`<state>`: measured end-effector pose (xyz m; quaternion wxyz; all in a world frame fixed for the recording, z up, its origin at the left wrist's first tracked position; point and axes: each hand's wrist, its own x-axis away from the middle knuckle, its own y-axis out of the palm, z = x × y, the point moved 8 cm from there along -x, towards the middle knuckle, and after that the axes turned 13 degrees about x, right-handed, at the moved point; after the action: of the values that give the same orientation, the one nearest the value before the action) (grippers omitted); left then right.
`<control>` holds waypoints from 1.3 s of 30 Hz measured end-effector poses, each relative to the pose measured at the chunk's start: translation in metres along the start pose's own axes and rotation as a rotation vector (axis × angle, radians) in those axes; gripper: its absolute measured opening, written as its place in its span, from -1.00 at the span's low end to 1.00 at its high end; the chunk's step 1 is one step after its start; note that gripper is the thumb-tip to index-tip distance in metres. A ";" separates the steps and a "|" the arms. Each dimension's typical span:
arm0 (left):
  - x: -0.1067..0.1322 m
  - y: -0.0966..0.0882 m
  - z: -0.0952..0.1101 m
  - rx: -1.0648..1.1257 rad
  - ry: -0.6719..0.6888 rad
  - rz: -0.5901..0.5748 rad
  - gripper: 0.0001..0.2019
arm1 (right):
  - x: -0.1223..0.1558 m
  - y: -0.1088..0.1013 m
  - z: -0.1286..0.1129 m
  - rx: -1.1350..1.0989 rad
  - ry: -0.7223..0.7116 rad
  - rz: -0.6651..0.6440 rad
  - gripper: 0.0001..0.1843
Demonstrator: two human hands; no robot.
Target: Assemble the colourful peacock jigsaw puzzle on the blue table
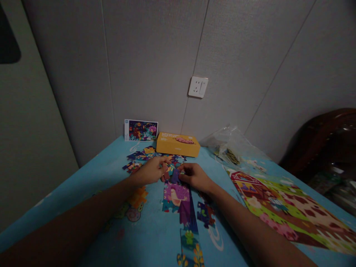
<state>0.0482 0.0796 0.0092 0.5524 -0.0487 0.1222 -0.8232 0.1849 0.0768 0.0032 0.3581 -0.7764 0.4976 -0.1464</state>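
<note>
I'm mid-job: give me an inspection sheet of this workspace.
Surface: blue tabletop, patterned.
Job's things: joined puzzle strip; dark pieces right of it; picture card against the wall.
Clutter: yellow box behind the puzzle; plastic bag and farm picture to the right.
Grips: right grip touches a purple piece; left grip beside it, hold unclear.
Cables: nothing seen.
Surroundings: wall socket, nothing plugged in; dark furniture far right.
</note>
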 end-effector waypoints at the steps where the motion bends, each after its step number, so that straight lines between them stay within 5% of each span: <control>1: 0.000 0.001 -0.002 -0.013 -0.010 -0.013 -0.69 | 0.001 0.000 -0.001 0.013 -0.006 -0.005 -0.76; 6: -0.002 0.000 -0.004 -0.026 0.011 -0.018 -0.73 | 0.003 -0.008 -0.010 0.002 -0.101 0.046 -0.54; 13: -0.002 0.001 -0.003 -0.046 0.018 -0.022 -0.73 | 0.002 -0.003 -0.005 0.004 -0.033 0.014 -0.78; 39: -0.001 0.007 0.003 -0.258 0.169 -0.112 -0.74 | -0.001 -0.010 0.011 0.104 0.005 0.086 -0.79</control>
<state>0.0555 0.0773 0.0107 0.4827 -0.0566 0.2697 -0.8313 0.1976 0.0846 0.0032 0.4028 -0.7342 0.5231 -0.1585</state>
